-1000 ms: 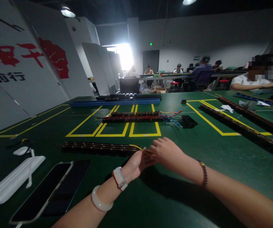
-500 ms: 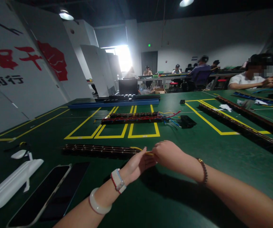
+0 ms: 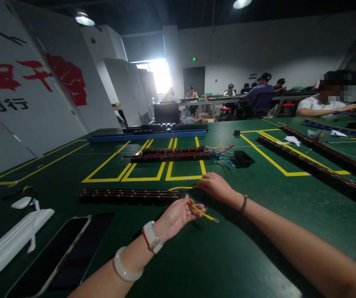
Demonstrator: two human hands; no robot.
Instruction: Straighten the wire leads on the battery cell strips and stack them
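My left hand (image 3: 178, 216) pinches a short yellow wire (image 3: 203, 213) with a ring terminal at its free end, held just above the green table (image 3: 258, 231). My right hand (image 3: 215, 187) reaches further out and grips a second yellow wire (image 3: 180, 188) that leads to the right end of a long dark terminal strip (image 3: 128, 195) lying across the table in front of me. The two hands are apart. The left wrist wears a watch and a pale bangle, and a bead bracelet sits on the right.
Two phones (image 3: 56, 256) and a white case (image 3: 10, 244) lie at the near left. Another strip with red, blue and yellow wires (image 3: 178, 154) sits in yellow-taped boxes. Long strips (image 3: 314, 165) run along the right. A person in white (image 3: 320, 105) sits at the far right.
The hands were together at the strip's end. Now the right hand has moved away forward and the left has drawn back toward me with a yellow wire.
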